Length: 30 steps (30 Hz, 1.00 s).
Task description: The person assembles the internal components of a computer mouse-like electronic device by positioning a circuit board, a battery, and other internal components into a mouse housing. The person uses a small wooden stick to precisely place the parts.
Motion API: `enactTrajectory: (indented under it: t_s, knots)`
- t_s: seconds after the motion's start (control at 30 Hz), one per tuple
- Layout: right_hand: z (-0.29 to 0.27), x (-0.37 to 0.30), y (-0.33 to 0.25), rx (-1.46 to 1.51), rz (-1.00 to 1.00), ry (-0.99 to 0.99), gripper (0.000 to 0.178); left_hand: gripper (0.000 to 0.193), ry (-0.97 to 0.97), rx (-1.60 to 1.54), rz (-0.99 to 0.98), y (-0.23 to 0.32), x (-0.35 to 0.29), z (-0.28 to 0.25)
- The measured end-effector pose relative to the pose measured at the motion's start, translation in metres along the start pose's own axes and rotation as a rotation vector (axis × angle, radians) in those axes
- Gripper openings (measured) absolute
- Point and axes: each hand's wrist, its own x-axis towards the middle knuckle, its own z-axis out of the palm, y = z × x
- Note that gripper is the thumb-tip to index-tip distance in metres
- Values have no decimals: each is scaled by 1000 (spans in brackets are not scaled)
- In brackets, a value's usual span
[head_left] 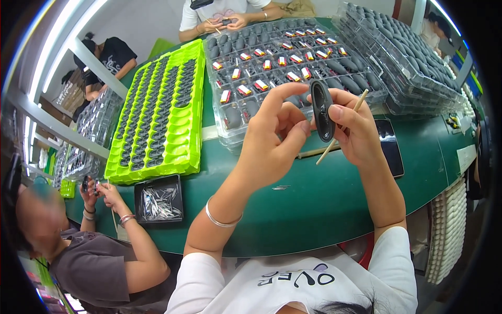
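Between thumb and fingers, my right hand (pixel 358 128) grips a black oval plastic shell (pixel 323 112), stood upright with its hollow side showing. A thin wooden stick (pixel 328 152) is also held in that hand, slanting past the shell. My left hand (pixel 274 136) is close on the shell's left side, its index finger arched to the upper rim. The left thumb and other fingers curl together; anything between them is too small to make out. Below the hands, a few thin metal pieces (pixel 281 187) lie on the green table (pixel 251 220).
A lime-green tray (pixel 194 131) of dark parts lies left, beside a black bin (pixel 181 209) of metal pieces. Clear trays (pixel 230 141) with grey shells and red-white parts lie ahead; more trays (pixel 397 78) are stacked right. A phone (pixel 389 146) lies right. Co-workers sit left and opposite.
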Motion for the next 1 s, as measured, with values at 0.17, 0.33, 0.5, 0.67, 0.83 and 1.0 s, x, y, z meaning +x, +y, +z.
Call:
enactTrajectory:
  t_s: [0.17, 0.33, 0.5, 0.67, 0.83, 1.0]
  knots:
    - [0, 0, -1, -16, 8, 9, 30, 42, -131, -26, -47, -3, -1, 2]
    - [0, 2, -3, -52, 6, 8, 30, 38, -125, -24, -85, -3, -2, 0]
    - [-6, 4, -5, -123, -13, 57, 30, 38, -73, 46, -90, -2, 3, -5]
    - [-16, 5, -8, -198, -61, 93, 34, 20, 449, 426, 46, -21, 29, -57]
    - [-6, 4, -14, -179, -77, 95, 37, 29, 269, 1258, -317, -83, 63, -131]
    - [-9, 1, -16, -158, -101, 105, 37, 34, 97, 1488, -479, -94, 77, -128]
